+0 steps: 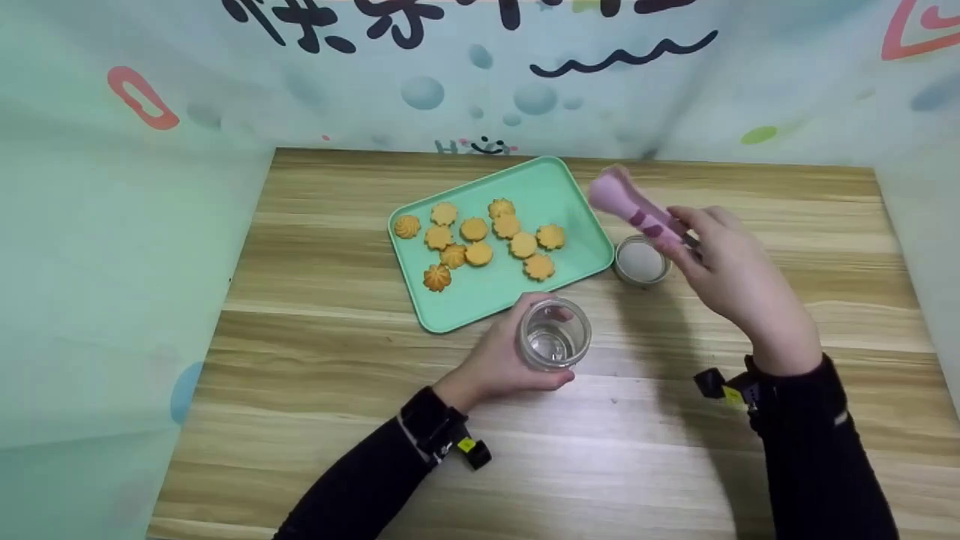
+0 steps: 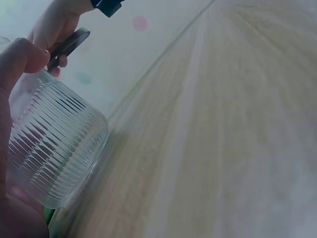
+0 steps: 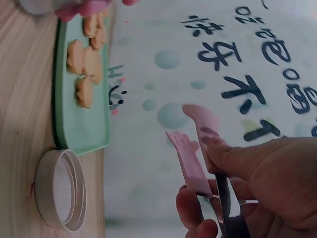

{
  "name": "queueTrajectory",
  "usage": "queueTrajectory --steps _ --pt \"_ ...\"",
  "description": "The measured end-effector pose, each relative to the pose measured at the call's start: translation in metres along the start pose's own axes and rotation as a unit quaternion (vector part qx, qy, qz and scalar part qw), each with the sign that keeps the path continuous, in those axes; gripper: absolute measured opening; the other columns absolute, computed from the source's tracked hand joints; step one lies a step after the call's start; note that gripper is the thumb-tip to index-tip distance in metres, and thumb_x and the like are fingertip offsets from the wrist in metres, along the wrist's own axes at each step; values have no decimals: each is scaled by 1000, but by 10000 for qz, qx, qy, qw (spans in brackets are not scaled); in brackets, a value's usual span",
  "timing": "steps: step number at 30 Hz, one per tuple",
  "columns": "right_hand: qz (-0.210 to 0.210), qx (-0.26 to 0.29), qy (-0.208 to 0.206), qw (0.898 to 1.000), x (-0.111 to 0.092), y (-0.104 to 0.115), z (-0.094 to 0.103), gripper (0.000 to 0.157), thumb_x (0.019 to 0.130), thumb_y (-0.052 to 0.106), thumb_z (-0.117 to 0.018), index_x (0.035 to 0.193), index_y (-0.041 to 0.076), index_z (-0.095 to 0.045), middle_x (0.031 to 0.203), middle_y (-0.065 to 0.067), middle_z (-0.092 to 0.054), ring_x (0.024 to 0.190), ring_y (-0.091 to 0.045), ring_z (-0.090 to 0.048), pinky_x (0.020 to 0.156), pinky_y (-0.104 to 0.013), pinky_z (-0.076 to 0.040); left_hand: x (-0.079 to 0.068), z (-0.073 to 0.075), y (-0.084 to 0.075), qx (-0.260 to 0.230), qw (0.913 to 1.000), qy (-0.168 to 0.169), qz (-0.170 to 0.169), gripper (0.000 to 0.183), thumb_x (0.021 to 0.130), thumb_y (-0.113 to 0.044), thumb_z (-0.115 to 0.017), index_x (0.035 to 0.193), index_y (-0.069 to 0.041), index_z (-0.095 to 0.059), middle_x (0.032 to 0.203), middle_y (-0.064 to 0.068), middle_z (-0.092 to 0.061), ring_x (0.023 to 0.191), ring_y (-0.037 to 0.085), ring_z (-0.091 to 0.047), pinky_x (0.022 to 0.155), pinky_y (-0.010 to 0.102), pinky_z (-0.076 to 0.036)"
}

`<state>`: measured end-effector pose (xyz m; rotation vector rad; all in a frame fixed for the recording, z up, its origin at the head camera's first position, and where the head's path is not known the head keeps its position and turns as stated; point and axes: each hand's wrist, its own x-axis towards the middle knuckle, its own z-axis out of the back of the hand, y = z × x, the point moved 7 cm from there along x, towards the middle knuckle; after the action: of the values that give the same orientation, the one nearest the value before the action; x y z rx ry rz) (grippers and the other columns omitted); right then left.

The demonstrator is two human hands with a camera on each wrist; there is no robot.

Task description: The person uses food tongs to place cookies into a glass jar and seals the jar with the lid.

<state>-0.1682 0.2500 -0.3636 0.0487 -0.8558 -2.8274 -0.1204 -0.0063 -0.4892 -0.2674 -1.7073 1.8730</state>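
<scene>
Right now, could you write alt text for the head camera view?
A left hand holds an open glass jar while the right hand grips pink-tipped tongs above a wood-grain table. Cookies lie on a green tray beside a round lid.

At the left edge, the left hand (image 2: 4, 129) grips a ribbed glass jar (image 2: 59, 134), slanted in the frame. In the upper left, the right hand (image 2: 52, 29) holds a dark handle (image 2: 74, 45). A wooden table (image 2: 198, 139) fills the right.

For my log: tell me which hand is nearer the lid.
Right. The right hand, holding the tongs, is just right of the lid; the left hand, gripping the jar, is farther off, to its left.
</scene>
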Motion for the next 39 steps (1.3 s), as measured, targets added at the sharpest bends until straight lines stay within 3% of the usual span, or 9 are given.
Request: queueTrajectory --steps 3,8,12,18,26,29,33,36,39 --pt "405 -355 278 9982 10 12 -9 56 112 32 -65 154 -3 -56 130 -27 -63 104 -42 -64 89 -65 -55 -1 1 1 25 10000 -8 40 94 70 -12 -102 148 -21 -51 138 4 -70 131 24 -65 120 42 -48" --pt "956 -512 441 9931 24 28 -24 50 110 29 -68 145 -7 -63 124 -28 -67 103 -41 -67 89 -62 -56 -1 0 1 39 10000 24 29 96 70 -14 -103 149 -23 -50 138 0 -69 131 23 -65 119 41 -49" --pt "1104 -479 403 9919 29 38 -29 45 108 27 -71 139 -6 -68 120 -27 -70 102 -40 -68 89 -60 -56 0 -1 0 43 10000 55 -46 96 70 -14 -103 150 -23 -50 138 -4 -68 131 21 -64 118 40 -50" --pt "846 -344 383 9951 37 43 -37 47 105 29 -77 136 -5 -71 124 -26 -72 110 -41 -68 96 -61 -56 0 0 0 81 9999 41 -116 96 70 -18 -104 150 -20 -50 138 -3 -68 131 19 -64 119 40 -49" --pt "560 -420 384 9968 41 41 -43 44 103 27 -78 134 -3 -73 121 -26 -74 110 -42 -68 96 -62 -55 -1 0 0 119 9999 82 -72 95 72 -21 -102 151 -21 -49 140 -6 -67 131 19 -63 118 40 -50" --pt "432 -523 347 9971 39 34 -44 44 102 26 -78 133 -4 -73 114 -26 -73 99 -40 -65 86 -59 -54 -1 0 0 93 9999 92 -95 95 71 -21 -103 150 -21 -49 140 -5 -67 131 19 -63 118 40 -50" --pt "379 -622 306 9969 38 25 -46 39 103 28 -76 125 -4 -75 96 -19 -68 85 -33 -55 71 -48 -42 0 -1 0 41 9998 110 -134 98 69 -15 -103 150 -21 -49 140 -4 -66 132 20 -63 119 40 -49" --pt "333 -655 303 9968 39 21 -46 37 103 29 -76 120 -3 -76 90 -16 -63 83 -31 -51 68 -45 -37 0 -1 -1 40 9998 99 -151 100 67 -11 -104 151 -21 -49 140 -4 -66 132 19 -63 119 41 -49" --pt "266 -643 311 9971 40 18 -48 37 102 30 -77 121 -3 -76 94 -18 -66 86 -33 -55 71 -49 -43 0 0 -1 26 9998 99 -197 100 67 -9 -104 151 -20 -49 139 -2 -67 131 20 -63 119 41 -49"
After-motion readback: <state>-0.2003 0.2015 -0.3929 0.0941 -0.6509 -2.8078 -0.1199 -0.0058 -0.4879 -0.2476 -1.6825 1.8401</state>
